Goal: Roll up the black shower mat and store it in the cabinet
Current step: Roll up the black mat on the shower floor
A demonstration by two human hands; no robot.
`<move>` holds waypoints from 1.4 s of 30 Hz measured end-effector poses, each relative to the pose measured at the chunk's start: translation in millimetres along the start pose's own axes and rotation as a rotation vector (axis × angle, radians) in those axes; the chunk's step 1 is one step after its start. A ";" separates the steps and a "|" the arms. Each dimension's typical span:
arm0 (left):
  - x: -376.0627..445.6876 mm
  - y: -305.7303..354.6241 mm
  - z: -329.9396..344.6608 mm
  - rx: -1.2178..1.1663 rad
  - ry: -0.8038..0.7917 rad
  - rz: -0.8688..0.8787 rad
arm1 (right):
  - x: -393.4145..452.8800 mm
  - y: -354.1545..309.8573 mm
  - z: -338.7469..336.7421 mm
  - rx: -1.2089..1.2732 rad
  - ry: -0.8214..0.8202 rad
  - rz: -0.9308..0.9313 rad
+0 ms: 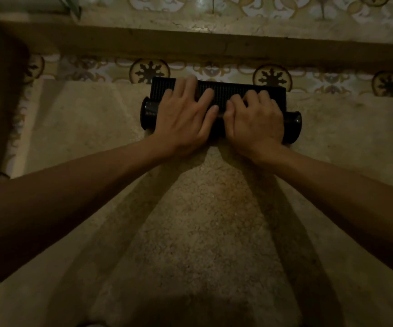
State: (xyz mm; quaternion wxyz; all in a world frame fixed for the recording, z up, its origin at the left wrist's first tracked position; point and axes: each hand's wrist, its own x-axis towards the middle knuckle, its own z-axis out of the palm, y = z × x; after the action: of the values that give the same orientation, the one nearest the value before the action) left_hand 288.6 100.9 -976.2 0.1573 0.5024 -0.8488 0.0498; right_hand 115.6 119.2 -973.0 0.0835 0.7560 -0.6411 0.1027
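Observation:
The black shower mat (pixel 223 90) lies on the floor ahead of me, mostly wound into a thick roll, with a short flat strip left beyond the roll. Its textured surface shows small ridges. My left hand (pixel 186 114) presses down on the left half of the roll, fingers spread over the top. On the right half rests my right hand (pixel 254 119), fingers curled over the roll. Both roll ends stick out past my hands. No cabinet is in view.
The roll sits on a beige speckled floor (pixel 197 220). Beyond it runs a band of patterned tiles (pixel 148 70), then a raised stone step (pixel 190 43) and more patterned tiles. A dark edge borders the far left.

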 end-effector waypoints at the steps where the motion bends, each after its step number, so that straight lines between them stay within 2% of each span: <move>1: -2.2 1.0 0.4 0.008 -0.002 0.008 | 6.6 1.8 0.4 0.032 -0.002 0.006; 7: -4.5 -6.7 6.3 0.084 0.016 0.097 | 7.2 2.5 2.4 0.049 0.051 0.019; 11: 18.3 -7.5 7.4 0.068 0.026 0.042 | 2.5 0.6 3.5 -0.061 0.060 0.069; 14: 26.4 -9.7 10.6 0.046 0.048 0.002 | 4.2 6.0 5.4 -0.050 0.051 0.036; 19: 48.2 -9.2 4.3 0.002 -0.020 -0.063 | 36.3 13.9 3.5 0.007 0.032 0.037; 24: 10.2 -15.3 9.9 0.060 0.029 0.045 | 38.2 14.5 5.5 0.025 0.032 0.079; 27: 27.4 -22.9 12.3 0.092 0.026 0.105 | 25.5 11.3 8.0 0.017 0.070 0.102; 31: 57.6 -26.7 12.5 0.100 0.041 0.074 | 13.2 17.4 16.1 0.015 0.081 0.028; 34: 65.1 -29.3 16.3 0.057 0.049 0.017 | 29.9 21.1 18.5 -0.029 0.081 0.041; 37: 80.4 -31.7 16.2 -0.001 -0.036 -0.033 | 55.0 23.9 17.9 -0.058 0.053 0.037; 42: 80.8 -39.3 18.6 -0.024 -0.061 0.009 | 70.7 36.7 14.8 -0.018 -0.026 -0.054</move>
State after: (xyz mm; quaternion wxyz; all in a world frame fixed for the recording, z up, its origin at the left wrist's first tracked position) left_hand 282.6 9.5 -971.1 0.1372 0.4981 -0.8559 0.0247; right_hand 91.2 42.1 -969.0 0.0848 0.7734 -0.6225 0.0849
